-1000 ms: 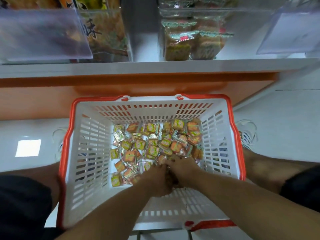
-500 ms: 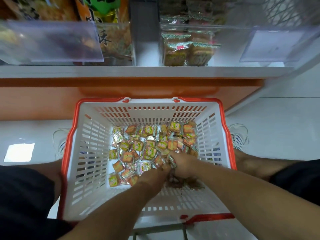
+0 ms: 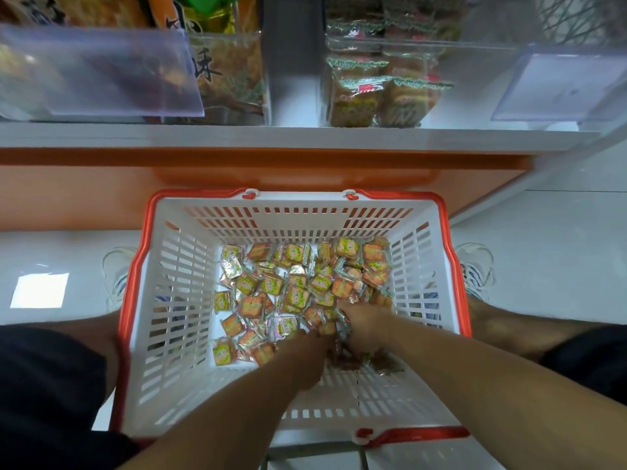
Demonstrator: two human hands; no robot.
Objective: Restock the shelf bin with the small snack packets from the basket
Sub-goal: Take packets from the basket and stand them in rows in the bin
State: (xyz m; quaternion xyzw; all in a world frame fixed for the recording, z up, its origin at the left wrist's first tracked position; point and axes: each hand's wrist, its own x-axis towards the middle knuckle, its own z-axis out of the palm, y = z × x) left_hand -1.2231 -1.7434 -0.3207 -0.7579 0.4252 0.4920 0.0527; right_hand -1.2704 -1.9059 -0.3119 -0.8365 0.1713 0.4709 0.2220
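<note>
Both hands are down inside the white basket (image 3: pixel 176 300) with its orange rim, which sits on the floor right in front of the shelf. The left hand (image 3: pixel 307 354) and right hand (image 3: pixel 364 329) sit side by side at the near edge of the snack packets (image 3: pixel 295 286), fingers buried among them; I cannot tell whether either hand has closed on any. The packets lie heaped across the basket floor, mostly toward the far right. Up on the shelf, the clear bin (image 3: pixel 475 83) holds a few larger wrapped snacks (image 3: pixel 380 96) at its left end.
</note>
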